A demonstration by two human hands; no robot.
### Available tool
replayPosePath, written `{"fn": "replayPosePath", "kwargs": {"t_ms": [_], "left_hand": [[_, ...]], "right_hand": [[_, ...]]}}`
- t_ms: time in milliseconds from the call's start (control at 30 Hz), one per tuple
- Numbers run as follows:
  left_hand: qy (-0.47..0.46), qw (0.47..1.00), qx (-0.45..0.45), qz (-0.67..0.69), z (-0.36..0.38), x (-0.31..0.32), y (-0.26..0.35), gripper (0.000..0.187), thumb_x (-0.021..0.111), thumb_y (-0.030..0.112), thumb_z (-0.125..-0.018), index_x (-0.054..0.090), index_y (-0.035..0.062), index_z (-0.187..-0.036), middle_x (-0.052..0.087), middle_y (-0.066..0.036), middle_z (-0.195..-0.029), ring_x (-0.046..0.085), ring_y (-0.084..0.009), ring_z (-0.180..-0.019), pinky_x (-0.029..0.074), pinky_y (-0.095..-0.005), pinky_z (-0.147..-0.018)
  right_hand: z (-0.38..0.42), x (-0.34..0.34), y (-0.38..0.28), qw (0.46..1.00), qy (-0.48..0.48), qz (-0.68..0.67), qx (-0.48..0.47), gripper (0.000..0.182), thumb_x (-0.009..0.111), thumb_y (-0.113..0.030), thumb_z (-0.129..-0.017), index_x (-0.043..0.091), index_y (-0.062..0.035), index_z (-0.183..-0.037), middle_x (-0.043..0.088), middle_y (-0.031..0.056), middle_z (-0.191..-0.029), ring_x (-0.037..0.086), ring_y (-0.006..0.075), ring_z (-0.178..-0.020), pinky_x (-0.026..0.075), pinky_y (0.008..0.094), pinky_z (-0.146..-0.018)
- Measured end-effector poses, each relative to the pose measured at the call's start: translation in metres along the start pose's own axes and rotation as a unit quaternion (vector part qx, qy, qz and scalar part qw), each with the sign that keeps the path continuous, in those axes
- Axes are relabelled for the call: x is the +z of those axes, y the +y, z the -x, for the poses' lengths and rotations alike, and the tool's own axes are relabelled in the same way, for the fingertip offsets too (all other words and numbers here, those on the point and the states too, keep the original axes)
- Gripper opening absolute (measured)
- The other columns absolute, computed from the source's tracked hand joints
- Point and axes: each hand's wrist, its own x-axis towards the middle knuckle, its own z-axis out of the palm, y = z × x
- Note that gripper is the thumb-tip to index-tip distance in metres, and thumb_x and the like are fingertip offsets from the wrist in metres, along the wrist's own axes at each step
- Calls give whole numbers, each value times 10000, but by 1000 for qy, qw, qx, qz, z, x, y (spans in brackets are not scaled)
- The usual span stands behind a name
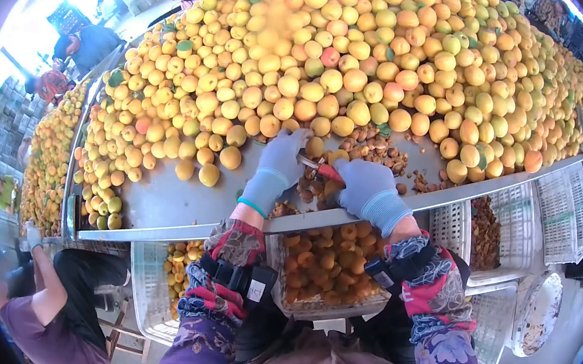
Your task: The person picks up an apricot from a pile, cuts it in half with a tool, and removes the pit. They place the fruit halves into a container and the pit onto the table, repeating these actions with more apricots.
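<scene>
My left hand (281, 161), in a pale grey-blue glove, is closed over the metal table edge area, its fingers curled. What it holds is hidden by the glove. A yellow apricot (315, 147) lies by its fingertips. In my right hand (367, 190), gloved alike, is a small red-handled tool (329, 173), perhaps a knife. Its metal tip points left and reaches the left hand's fingers. Brown pits and scraps (374, 150) lie on the table beyond and between my hands. A large heap of apricots (362, 54) rises behind them.
The metal table's front edge (158, 232) runs before me. Below it stands a crate of apricot pieces (329, 264). White crates (513, 234) and a round white tub (539, 315) are at right. A person in a purple shirt (52, 327) sits at left.
</scene>
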Motion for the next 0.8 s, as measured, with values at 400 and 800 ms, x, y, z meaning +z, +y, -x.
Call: {"fn": "replayPosePath", "kwargs": {"t_ms": [400, 800], "left_hand": [[28, 998, 11, -63, -7, 2, 10, 405, 652, 26, -684, 533, 91, -1066, 582, -157, -1009, 590, -368, -920, 494, -436, -771], [-14, 618, -60, 784, 7, -19, -5, 326, 546, 69, -855, 537, 8, -1176, 636, -118, -983, 635, -223, -844, 526, -387, -798]], "right_hand": [[-1, -6, 3, 999, -28, 12, 18, 364, 624, -309, -765, 576, -48, -1014, 642, 138, -981, 632, 298, -933, 498, 415, -804], [19, -10, 27, 648, -12, -758, -65, 337, 550, -195, -822, 568, 13, -1087, 540, 8, -677, 365, 45, -425, 262, 188, -391]]}}
